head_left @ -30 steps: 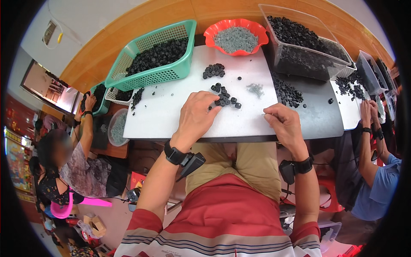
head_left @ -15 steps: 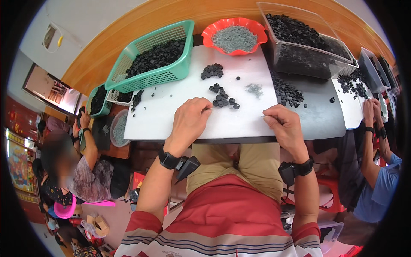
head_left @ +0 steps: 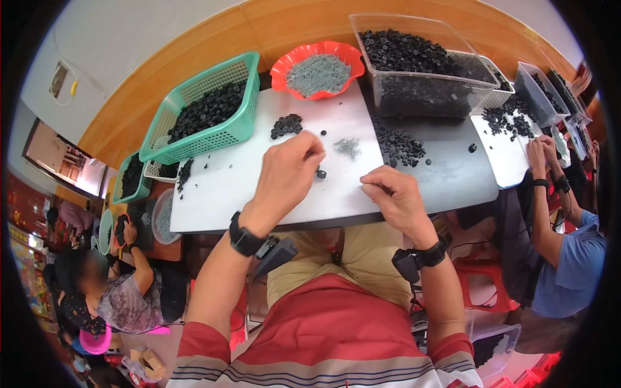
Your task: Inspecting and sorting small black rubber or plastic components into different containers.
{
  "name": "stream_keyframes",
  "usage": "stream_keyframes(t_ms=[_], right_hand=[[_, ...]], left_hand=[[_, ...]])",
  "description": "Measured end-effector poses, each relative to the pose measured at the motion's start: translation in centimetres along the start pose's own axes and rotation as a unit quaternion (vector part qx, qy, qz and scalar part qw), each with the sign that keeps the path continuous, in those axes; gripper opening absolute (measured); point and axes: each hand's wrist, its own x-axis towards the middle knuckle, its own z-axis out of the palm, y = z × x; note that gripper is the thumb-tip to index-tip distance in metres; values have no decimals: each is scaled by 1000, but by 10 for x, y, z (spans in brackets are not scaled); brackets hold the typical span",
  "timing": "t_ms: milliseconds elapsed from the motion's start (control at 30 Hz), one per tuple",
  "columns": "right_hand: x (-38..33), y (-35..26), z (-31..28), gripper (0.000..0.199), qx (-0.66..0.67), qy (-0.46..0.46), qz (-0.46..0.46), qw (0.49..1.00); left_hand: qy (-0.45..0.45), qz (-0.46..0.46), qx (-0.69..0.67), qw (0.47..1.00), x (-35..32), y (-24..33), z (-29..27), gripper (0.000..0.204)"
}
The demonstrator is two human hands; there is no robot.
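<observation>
My left hand (head_left: 288, 173) is raised over the middle of a white board (head_left: 226, 200), fingers bent into a pinch. It covers most of a loose group of black round parts, and one black part (head_left: 321, 174) shows beside it. Near the board's front right edge, my right hand (head_left: 396, 197) has thumb and forefinger pressed together. Whatever sits in either pinch is too small or hidden to make out. Farther back lie a cluster of small black round parts (head_left: 286, 126) and a little heap of thin grey pins or screws (head_left: 348, 148).
Along the back stand a green basket (head_left: 194, 150) of black parts, a red bowl (head_left: 279, 72) of grey pieces and a clear bin (head_left: 414, 97) of black parts. More black parts (head_left: 402, 147) lie on the dark table at right. Co-workers sit on both sides.
My left hand has moved forward over the loose black parts, hiding most of them. My right hand stays pinched by the front edge. The whole view has shifted slightly.
</observation>
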Motion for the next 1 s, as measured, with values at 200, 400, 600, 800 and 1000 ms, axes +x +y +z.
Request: stream_keyframes(t_ms=[200, 400, 600, 800, 1000], right_hand=[[-1, 2, 1, 10, -2, 6, -8, 1000], [0, 1, -1, 10, 17, 8, -6, 1000], [-1, 5, -6, 11, 50, 4, 6, 999], [-1, 5, -6, 10, 52, -8, 11, 999], [0, 5, -3, 10, 60, -24, 13, 998]], left_hand=[[-59, 108, -33, 992, 59, 16, 59, 9], [-74, 103, -20, 992, 69, 13, 77, 12], [-60, 70, 11, 996, 37, 5, 24, 13], [34, 8, 19, 999, -8, -2, -10, 12], [92, -11, 68, 993, -49, -25, -13, 13]])
